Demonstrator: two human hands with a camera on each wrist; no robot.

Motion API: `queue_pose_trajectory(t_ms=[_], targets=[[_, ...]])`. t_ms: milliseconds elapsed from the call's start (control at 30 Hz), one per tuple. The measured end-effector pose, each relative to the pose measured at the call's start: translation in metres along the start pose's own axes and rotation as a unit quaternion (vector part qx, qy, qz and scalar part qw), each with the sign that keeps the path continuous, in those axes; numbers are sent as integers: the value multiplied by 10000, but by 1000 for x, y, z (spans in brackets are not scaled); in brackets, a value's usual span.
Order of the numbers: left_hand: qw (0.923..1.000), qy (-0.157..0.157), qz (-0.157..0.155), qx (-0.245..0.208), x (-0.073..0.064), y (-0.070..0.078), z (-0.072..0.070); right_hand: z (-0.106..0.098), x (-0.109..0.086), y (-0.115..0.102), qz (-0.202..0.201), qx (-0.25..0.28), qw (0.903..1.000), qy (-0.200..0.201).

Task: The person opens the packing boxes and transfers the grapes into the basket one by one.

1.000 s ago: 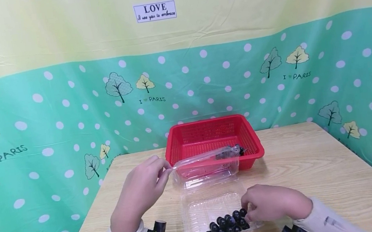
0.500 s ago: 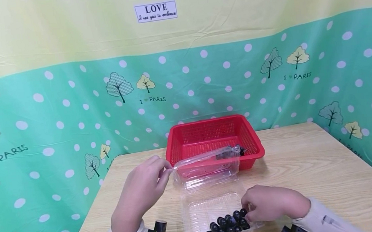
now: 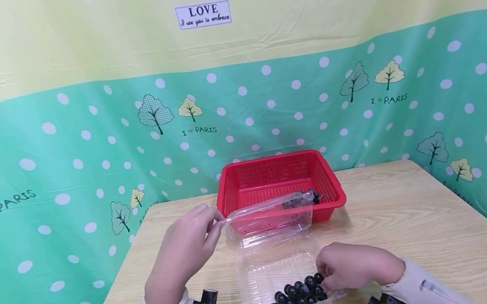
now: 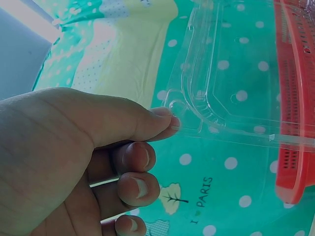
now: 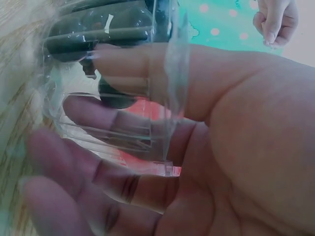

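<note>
Compared with half a second earlier, almost nothing has moved: at most the sleeve of the right arm sits a trace differently, while both hands, the box and the basket match their former positions. The left hand pinches one corner of the clear lid between thumb and forefinger, its other three fingers loosely curled and off the plastic; holding the lid by its edge presumably keeps it raised and the box mouth accessible. The clear plastic box rests flat on the wooden table, lid on the far side, with the dark round fruits gathered along its near edge. The right hand reaches over the right end of the box; in the right wrist view its thumb and forefinger, seen through the plastic, hold one dark fruit between them, and the remaining fingers spread outside the wall. How firmly they press cannot be told. Behind the box stands the red basket, a small dark clump at its near right; whether the lid touches the basket is unclear.
</note>
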State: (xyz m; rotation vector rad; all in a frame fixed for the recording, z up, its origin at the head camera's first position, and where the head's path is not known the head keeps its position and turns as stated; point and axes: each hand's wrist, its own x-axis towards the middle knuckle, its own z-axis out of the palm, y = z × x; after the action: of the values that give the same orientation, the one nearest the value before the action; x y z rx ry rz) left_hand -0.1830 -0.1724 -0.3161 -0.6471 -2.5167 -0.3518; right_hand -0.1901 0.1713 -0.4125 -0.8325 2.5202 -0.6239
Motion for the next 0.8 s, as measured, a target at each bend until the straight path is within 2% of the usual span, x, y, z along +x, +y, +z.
queue_pose_trajectory(t_ms=[533,667,800], targets=[[10000,-25,18,-34,0,-1,0,3,-1,-3,62,-87,9996,257],[10000,-12,27,-17,0,0,1,3,-3,-6,92,-471,9971,595],[10000,-5,15,-9,0,1,1,4,-7,-11,378,-871,9892,1119]])
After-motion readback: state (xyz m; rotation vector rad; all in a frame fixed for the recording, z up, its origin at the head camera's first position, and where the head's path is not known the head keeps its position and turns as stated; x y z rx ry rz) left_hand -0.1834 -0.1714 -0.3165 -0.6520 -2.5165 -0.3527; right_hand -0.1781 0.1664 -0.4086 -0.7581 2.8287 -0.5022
